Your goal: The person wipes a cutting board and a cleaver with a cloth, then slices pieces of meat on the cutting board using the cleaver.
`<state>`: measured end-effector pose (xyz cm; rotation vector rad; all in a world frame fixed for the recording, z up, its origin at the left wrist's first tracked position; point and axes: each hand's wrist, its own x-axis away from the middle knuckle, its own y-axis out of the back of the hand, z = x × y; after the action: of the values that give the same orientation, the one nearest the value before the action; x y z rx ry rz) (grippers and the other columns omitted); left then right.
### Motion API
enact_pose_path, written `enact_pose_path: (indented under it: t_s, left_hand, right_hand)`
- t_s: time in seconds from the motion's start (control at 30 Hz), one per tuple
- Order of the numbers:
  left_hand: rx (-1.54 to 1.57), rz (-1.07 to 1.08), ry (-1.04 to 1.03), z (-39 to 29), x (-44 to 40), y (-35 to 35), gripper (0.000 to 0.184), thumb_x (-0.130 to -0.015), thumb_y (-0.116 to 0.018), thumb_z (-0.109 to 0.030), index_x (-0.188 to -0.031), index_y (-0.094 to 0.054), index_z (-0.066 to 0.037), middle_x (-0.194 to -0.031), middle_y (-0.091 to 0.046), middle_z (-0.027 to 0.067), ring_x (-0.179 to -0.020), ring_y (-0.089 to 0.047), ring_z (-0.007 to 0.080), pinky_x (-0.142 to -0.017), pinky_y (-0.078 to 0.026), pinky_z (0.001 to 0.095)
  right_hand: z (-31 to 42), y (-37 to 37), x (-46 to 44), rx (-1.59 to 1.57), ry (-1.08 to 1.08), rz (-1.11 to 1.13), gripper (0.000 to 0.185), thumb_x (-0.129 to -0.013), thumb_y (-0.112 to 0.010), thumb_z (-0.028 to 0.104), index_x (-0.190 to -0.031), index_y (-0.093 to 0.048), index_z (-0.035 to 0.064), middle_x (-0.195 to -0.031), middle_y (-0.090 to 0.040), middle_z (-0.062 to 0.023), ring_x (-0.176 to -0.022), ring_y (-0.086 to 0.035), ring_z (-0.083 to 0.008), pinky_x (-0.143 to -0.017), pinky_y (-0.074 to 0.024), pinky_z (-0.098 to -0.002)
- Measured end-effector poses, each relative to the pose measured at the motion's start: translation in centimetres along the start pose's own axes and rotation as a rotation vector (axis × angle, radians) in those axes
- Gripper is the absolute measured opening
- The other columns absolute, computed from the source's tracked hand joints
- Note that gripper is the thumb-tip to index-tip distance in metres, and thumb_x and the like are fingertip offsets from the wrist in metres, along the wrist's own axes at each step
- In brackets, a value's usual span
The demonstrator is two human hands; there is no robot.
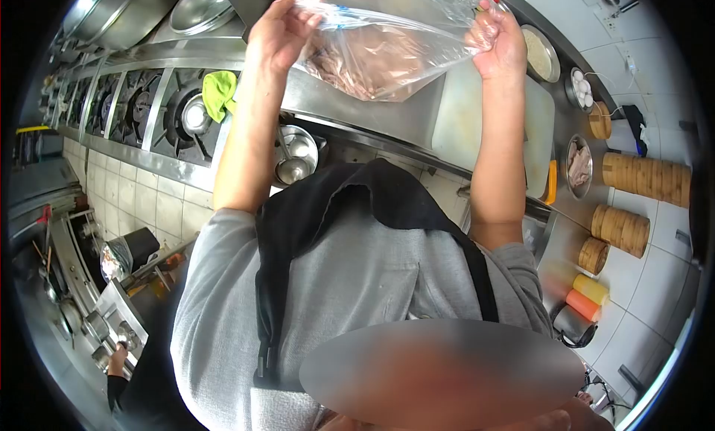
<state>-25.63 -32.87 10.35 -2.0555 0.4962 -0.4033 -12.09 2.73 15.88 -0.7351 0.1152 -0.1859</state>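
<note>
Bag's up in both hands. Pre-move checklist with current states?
1. Left hand gripping the clear plastic bag: ok, fingers closed on one upper corner.
2. Right hand gripping the opposite side: ok.
3. Bag mouth sealed: cannot tell.
4. Bag's lower end off the stainless-steel counter: cannot tell from this angle.
5. Whitish rectangular cutting board free of items: cannot tell, right forearm hides part.
6. Lime-green cloth away from the stove: not ok, it lies at its edge.
</note>
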Motion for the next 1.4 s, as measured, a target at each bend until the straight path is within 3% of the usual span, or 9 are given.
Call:
enact_pose_path:
  t_s: [0.27, 0.43, 0.57, 0.63, 0.77, 0.87, 1.03, 1.17, 1.4]
  left_hand:
    - [-0.168, -0.158, 0.114, 2.8, 4.9, 6.1, 0.033, -0.109, -0.042, -0.022, -0.121, -0.06, 0.003, -0.117, -0.071, 0.0141, -0.108, -0.068, 0.027, -0.096, -0.054, 0.0465]
    - [-0.166, -0.241, 0.05, 3.4, 4.9, 6.4, 0.031, -0.109, -0.044, -0.022, -0.116, -0.063, 0.0, -0.112, -0.072, 0.0119, -0.105, -0.068, 0.026, -0.095, -0.055, 0.0453]
    - [-0.35, -0.281, -0.014, 4.0, 6.0, 4.1, 0.023, -0.102, -0.061, -0.022, -0.114, -0.063, -0.002, -0.104, -0.071, 0.0092, -0.097, -0.067, 0.0233, -0.09, -0.054, 0.0397]
    - [-0.572, -0.29, -0.047, 3.5, 6.5, 4.1, 0.026, -0.097, -0.068, -0.019, -0.116, -0.061, -0.001, -0.106, -0.07, 0.0112, -0.097, -0.067, 0.0256, -0.089, -0.054, 0.0399]
    - [-1.493, -0.407, -0.263, 3.3, 8.6, 6.0, 0.046, -0.082, -0.083, -0.024, -0.119, -0.063, -0.004, -0.1, -0.069, 0.0154, -0.095, -0.067, 0.031, -0.09, -0.053, 0.0378]
    - [-1.95, -0.597, -0.964, 3.9, 9.7, 5.8, 0.042, -0.082, -0.085, -0.031, -0.111, -0.068, -0.005, -0.097, -0.069, 0.0143, -0.084, -0.068, 0.0324, -0.079, -0.055, 0.0453]
    - [-1.959, -0.583, -0.229, 3.1, 10.3, 5.8, 0.033, -0.087, -0.081, -0.028, -0.106, -0.068, -0.004, -0.093, -0.071, 0.0115, -0.089, -0.07, 0.0281, -0.082, -0.055, 0.0405]
    - [-0.508, -0.423, -0.125, 4.0, 7.2, 6.8, 0.01, -0.101, -0.063, -0.017, -0.101, -0.065, -0.008, -0.096, -0.069, 0.0041, -0.087, -0.067, 0.0176, -0.08, -0.054, 0.0356]
    - [-0.046, -0.333, -0.069, 1.3, 3.6, 7.0, 0.014, -0.104, -0.057, -0.016, -0.108, -0.063, -0.005, -0.1, -0.069, 0.0062, -0.091, -0.066, 0.0195, -0.086, -0.055, 0.0418]
  right_hand:
    - [-9.0, 7.2, -0.5, 0.885, -0.268, -0.4, 0.03, -0.091, -0.065, 0.012, -0.118, -0.063, 0.0003, -0.079, -0.061, -0.0048, -0.06, -0.055, -0.0136, -0.055, -0.0454, -0.0279]
    - [-8.2, -0.3, 0.1, 1.349, 0.574, -0.175, 0.047, -0.093, -0.067, 0.024, -0.135, -0.059, 0.0046, -0.145, -0.059, -0.0147, -0.127, -0.059, -0.0249, -0.104, -0.0474, -0.037]
    - [-9.4, -2.3, -0.5, 2.167, 0.738, 0.265, 0.05, -0.091, -0.068, 0.032, -0.136, -0.062, 0.0097, -0.135, -0.067, -0.0129, -0.117, -0.066, -0.0317, -0.098, -0.0514, -0.0423]
    - [-9.3, -1.5, -1.8, 2.023, -0.074, 0.176, 0.047, -0.089, -0.067, 0.04, -0.124, -0.07, 0.0084, -0.107, -0.075, -0.012, -0.104, -0.07, -0.0354, -0.096, -0.0533, -0.046]
    - [-10.2, 3.3, -3.7, 1.12, -0.166, -0.13, 0.038, -0.095, -0.064, 0.041, -0.115, -0.074, 0.0104, -0.104, -0.077, -0.0129, -0.104, -0.072, -0.0321, -0.091, -0.055, -0.0445]
    - [-10.1, 0.4, 0.0, 1.612, 0.081, -0.068, 0.034, -0.096, -0.066, 0.034, -0.12, -0.072, 0.0116, -0.102, -0.077, -0.0092, -0.095, -0.072, -0.0238, -0.086, -0.0552, -0.0367]
    - [-10.4, 1.3, -0.1, 1.643, -0.454, 0.117, 0.054, -0.096, -0.069, 0.035, -0.14, -0.058, 0.0058, -0.12, -0.072, -0.0136, -0.115, -0.069, -0.0232, -0.094, -0.0556, -0.037]
    - [-12.8, 0.8, -0.2, 0.642, -0.217, -0.25, 0.042, -0.103, -0.057, 0.028, -0.13, -0.054, -0.0038, -0.119, -0.069, -0.0219, -0.105, -0.071, -0.036, -0.093, -0.0589, -0.0476]
    - [-10.3, 4.2, -4.7, -0.102, -0.307, -0.159, 0.015, -0.099, -0.057, 0.018, -0.1, -0.062, 0.0035, -0.063, -0.051, -0.0001, -0.045, -0.043, -0.0128, -0.041, -0.0353, -0.0294]
